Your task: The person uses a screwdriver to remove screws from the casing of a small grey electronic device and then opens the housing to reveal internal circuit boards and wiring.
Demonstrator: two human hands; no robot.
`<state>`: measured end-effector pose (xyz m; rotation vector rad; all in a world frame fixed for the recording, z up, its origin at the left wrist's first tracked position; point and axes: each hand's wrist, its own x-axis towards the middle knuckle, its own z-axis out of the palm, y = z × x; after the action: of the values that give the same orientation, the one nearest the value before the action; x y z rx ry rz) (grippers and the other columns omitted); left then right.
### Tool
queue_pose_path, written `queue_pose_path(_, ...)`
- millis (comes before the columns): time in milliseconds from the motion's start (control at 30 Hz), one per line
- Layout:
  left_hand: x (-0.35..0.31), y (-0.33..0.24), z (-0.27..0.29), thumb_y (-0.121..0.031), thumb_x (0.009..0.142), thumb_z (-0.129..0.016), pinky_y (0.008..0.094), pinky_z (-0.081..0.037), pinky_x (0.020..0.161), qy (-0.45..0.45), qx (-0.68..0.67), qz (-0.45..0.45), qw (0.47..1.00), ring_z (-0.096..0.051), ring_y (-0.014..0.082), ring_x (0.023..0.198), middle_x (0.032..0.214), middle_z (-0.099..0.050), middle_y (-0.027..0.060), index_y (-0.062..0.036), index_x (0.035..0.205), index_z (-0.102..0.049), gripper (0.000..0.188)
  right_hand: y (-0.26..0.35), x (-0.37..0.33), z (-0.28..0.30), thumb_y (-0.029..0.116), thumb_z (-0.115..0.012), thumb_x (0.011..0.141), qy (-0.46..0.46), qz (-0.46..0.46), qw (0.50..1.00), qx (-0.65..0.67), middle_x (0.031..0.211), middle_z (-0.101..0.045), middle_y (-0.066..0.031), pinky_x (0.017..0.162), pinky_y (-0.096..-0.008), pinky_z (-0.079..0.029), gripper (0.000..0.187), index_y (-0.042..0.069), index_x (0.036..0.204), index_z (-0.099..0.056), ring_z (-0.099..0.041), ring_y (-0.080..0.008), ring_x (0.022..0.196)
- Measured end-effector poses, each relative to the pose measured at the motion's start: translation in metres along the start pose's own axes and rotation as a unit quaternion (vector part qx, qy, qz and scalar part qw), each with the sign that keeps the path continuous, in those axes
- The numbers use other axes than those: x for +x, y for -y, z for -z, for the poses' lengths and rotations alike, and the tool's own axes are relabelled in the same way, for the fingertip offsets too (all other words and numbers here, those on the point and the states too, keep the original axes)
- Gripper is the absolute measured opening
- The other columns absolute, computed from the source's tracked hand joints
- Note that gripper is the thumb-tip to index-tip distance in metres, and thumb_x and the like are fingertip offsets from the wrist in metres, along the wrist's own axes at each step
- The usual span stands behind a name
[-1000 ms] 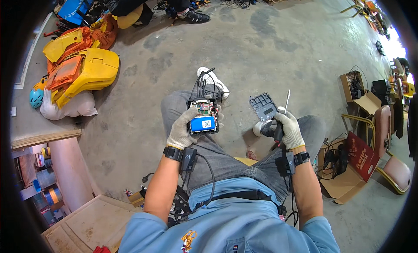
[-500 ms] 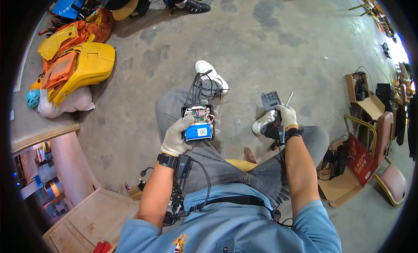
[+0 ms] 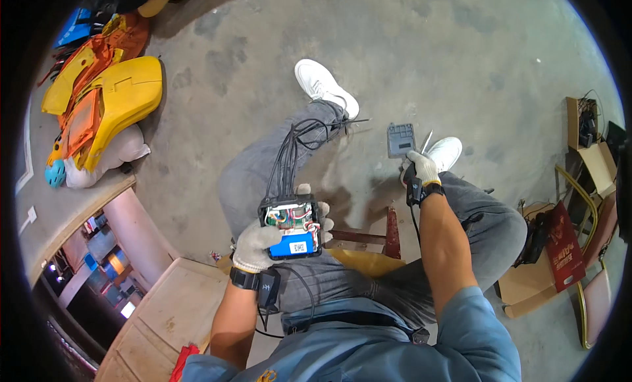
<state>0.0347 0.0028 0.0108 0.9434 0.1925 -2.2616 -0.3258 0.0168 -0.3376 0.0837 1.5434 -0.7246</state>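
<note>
My left hand [image 3: 258,245], in a pale knit glove, is closed round an open black electronics box [image 3: 321,225] above my lap. Inside the box show a circuit board [image 3: 289,215] with thin coloured wires and a blue battery pack [image 3: 293,245] with a white label. Several black cables [image 3: 284,159] run from its far end over my left leg. My right hand [image 3: 425,169], gloved too, grips a grey plastic cover [image 3: 401,140] by its near edge. A screwdriver [image 3: 428,140] also sticks out of that hand, shaft pointing away from me; its handle is hidden.
Yellow and orange plastic body panels [image 3: 131,92] lie at the far left, beside a blue helmet [image 3: 55,173]. A wooden board [image 3: 158,316] stands at the lower left. On the right are cardboard boxes [image 3: 528,291] and a chair [image 3: 596,303]. A red metal leg [image 3: 392,234] rises between my legs.
The view has shifted. The opened box in my left hand sits lower and nearer my body. My right hand keeps the cover and screwdriver. My feet are wider apart.
</note>
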Motion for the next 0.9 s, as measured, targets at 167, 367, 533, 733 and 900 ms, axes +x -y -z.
queue_pose_path(167,0.017,0.005,0.007,-0.010,0.073,-0.084,0.0661,-0.044,0.120,0.007,-0.027,0.067,0.997,-0.054,0.0562,0.142,0.160,-0.047,0.0348,-0.0112,0.168,-0.038,0.106,-0.045,0.067,0.070,0.027,-0.069,0.101,-0.073,0.022,0.983,-0.168,0.085,-0.075,-0.0118,0.061,-0.0396,-0.054,0.027,0.001,0.096,-0.076,-0.070,-0.0248,0.068)
queue_pose_path(367,0.010,0.006,0.006,-0.013,0.075,-0.083,0.0635,-0.046,0.117,0.007,0.000,0.057,0.998,-0.054,0.0566,0.141,0.157,-0.048,0.0376,-0.0105,0.169,-0.036,0.105,-0.055,0.049,0.034,0.022,-0.069,0.093,-0.061,0.074,0.956,-0.278,0.083,-0.075,-0.0061,0.066,-0.0375,-0.055,0.019,0.006,0.097,-0.078,-0.073,-0.0222,0.077)
queue_pose_path(533,0.008,0.006,0.007,-0.013,0.074,-0.085,0.0627,-0.047,0.117,0.025,-0.010,0.053,0.998,-0.056,0.0554,0.140,0.155,-0.051,0.0376,-0.0105,0.170,-0.034,0.108,-0.071,0.069,0.051,0.021,-0.068,0.092,-0.039,0.108,0.950,-0.290,0.082,-0.075,-0.0035,0.066,-0.0343,-0.055,0.016,0.009,0.094,-0.078,-0.072,-0.0200,0.075)
queue_pose_path(733,0.014,0.000,-0.012,-0.012,0.074,-0.086,0.0664,-0.044,0.120,-0.008,0.033,0.036,0.999,-0.059,0.0529,0.138,0.151,-0.055,0.0342,-0.0081,0.168,-0.033,0.108,-0.014,0.032,0.039,0.013,-0.071,0.095,-0.060,0.026,0.992,-0.105,0.070,-0.065,-0.0109,0.050,-0.0399,-0.051,0.020,0.002,0.078,-0.068,-0.062,-0.0235,0.053)
queue_pose_path(900,0.010,0.006,0.002,-0.016,0.082,-0.082,0.0600,-0.053,0.114,0.045,0.080,-0.043,0.995,-0.066,0.0492,0.130,0.146,-0.060,0.0322,-0.0087,0.166,-0.036,0.096,0.104,-0.117,-0.053,0.042,-0.068,0.100,-0.035,0.131,0.987,-0.089,0.074,-0.062,-0.0051,0.060,-0.0372,-0.051,0.045,-0.003,0.094,-0.071,-0.061,-0.0187,0.062)
